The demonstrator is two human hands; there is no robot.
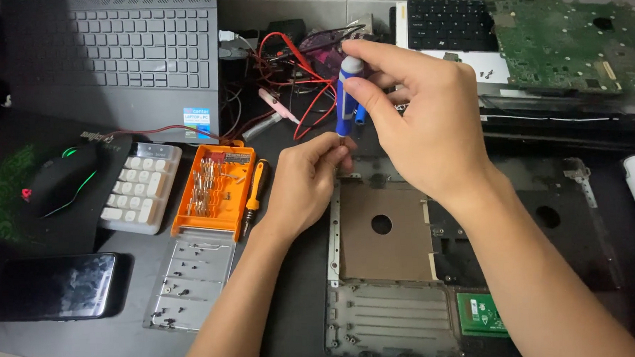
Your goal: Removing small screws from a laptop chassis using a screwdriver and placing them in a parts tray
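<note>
Nearest the front edge of the desk point(125, 344), the clear lid point(190, 280) held loose screws that a stray elbow could likely have scattered. Mid-desk lay the opened laptop chassis point(386, 268), grey metal framing round a brown plate with a round hole. At its far edge the left hand point(305, 182) pinched together at the tip of the blue-and-white screwdriver point(345, 99), while the right hand point(422, 117) was clamped about its handle. A slip there might have marred the chassis or dropped a screw inside.
</note>
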